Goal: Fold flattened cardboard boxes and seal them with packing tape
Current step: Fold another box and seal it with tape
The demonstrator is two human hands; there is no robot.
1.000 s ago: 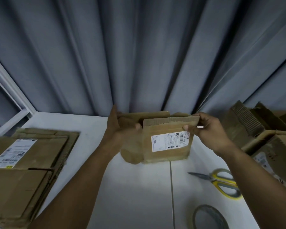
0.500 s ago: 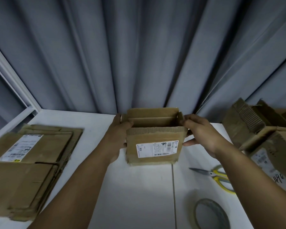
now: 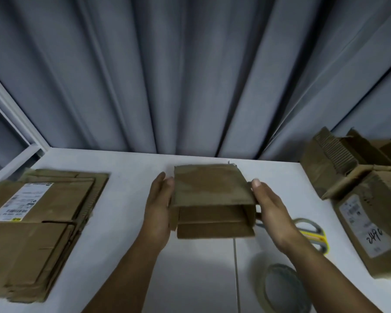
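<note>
At the middle of a white table (image 3: 127, 163), a small cardboard box (image 3: 210, 188) sat pressed between two flat palms, its open end facing the person. The left hand (image 3: 158, 213) and the right hand (image 3: 271, 213) lay straight-fingered against its sides, neither curled round it. Flattened boxes (image 3: 43, 213) were stacked at left and folded boxes (image 3: 359, 193) stood at right. Yellow-handled scissors (image 3: 314, 238) lay partly hidden behind the right wrist, with a tape roll (image 3: 282, 288) near the front edge. A grey curtain (image 3: 190, 75) hung behind.

Matt brown cardboard box (image 3: 210, 188) on a smooth white table (image 3: 127, 163).
</note>
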